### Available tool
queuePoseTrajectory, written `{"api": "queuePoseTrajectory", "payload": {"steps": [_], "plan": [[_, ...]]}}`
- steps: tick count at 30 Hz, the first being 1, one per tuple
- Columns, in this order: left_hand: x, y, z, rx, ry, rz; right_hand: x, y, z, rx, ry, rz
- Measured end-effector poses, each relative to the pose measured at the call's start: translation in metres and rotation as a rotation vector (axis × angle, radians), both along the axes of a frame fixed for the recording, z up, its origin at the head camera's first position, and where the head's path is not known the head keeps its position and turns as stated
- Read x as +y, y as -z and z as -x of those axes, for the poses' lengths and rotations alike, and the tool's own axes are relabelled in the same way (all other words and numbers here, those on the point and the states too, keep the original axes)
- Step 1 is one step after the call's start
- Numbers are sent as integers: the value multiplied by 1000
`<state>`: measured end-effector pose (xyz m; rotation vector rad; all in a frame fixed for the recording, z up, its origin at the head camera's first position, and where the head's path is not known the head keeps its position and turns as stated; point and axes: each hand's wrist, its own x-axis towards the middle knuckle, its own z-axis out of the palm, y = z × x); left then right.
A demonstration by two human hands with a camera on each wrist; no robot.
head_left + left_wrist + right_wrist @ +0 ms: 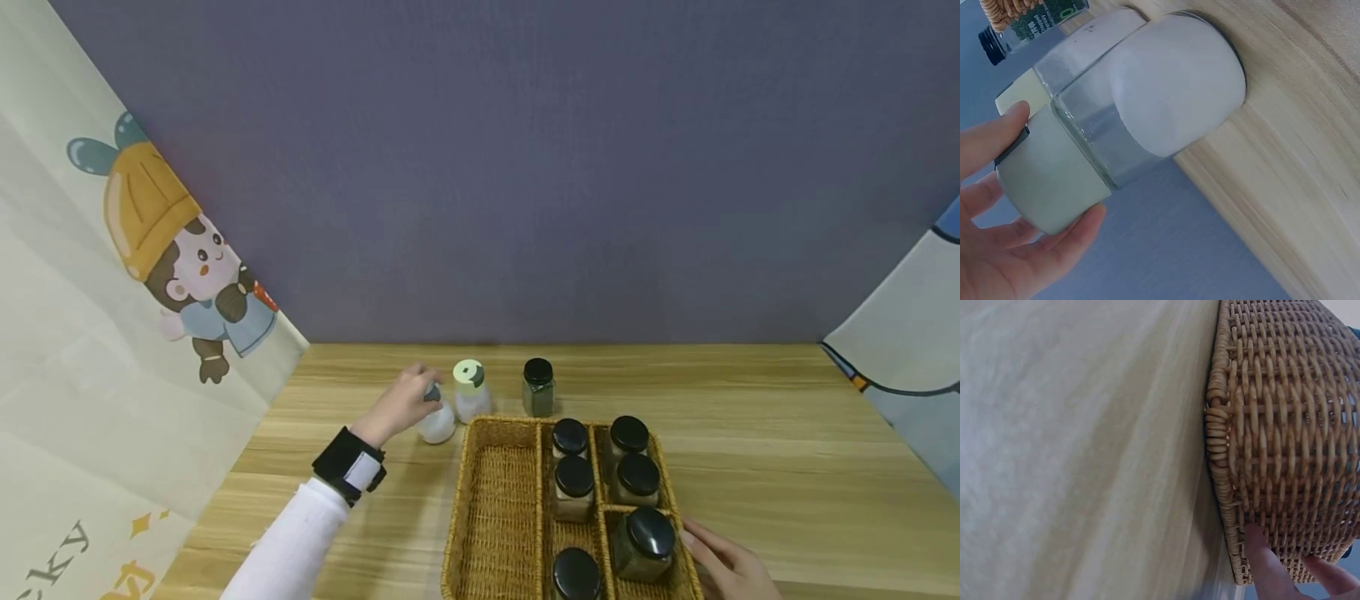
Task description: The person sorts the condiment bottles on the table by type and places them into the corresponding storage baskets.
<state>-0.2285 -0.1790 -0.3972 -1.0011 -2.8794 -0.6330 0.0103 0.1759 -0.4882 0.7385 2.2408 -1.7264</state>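
Observation:
My left hand [406, 402] grips a glass seasoning jar [1172, 94] by its pale green lid, thumb on one side and fingers on the other. White grains fill the lower part of this jar, and its base is at the tabletop. A second jar of white grains with a pale lid [468, 375] stands close beside it. My right hand [731, 567] touches the right side of a wicker basket [457, 533]. In the right wrist view, its fingertips [1257, 540] rest on the woven outer wall.
Several black-lidded jars sit in the basket's middle and right compartments, among them a larger jar [647, 542]. The left compartment's woven floor [504, 517] shows. Behind the basket stands a black-lidded jar of green contents [538, 392]. A dark grey panel [562, 208] borders the wooden table [765, 433].

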Motion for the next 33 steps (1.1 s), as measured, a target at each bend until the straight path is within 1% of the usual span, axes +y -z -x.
{"api": "queuePoseTrajectory", "payload": {"steps": [2, 3, 6, 8, 9, 10, 13, 16, 21, 28, 33], "plan": [[0, 0, 0, 3, 17, -13, 1, 1, 1, -3, -4, -6], [-4, 7, 5, 24, 48, -25, 1, 2, 2, -5, -5, -7], [-5, 4, 6, 38, 75, -29, 1, 2, 2, -9, -7, -11], [-4, 1, 4, 43, 70, -4, 1, 2, 2, -7, -8, -8], [-4, -2, 4, 50, 73, 3, 1, 2, 1, -4, -8, -6], [0, -11, -2, 39, 50, 19, 1, 2, 1, -1, -8, -2], [2, -18, -4, 56, 47, 40, 1, 3, 1, 7, -8, 11], [3, -26, -4, 66, 58, 40, 1, 3, 1, 8, -10, 17], [5, -40, -9, 77, 81, 57, 2, 2, 2, -1, -20, 10], [10, -56, -17, 125, 145, 63, 1, 0, 1, -3, -23, 3], [14, -68, -23, 126, 173, 82, 1, -2, 2, -3, -35, -9]]}}
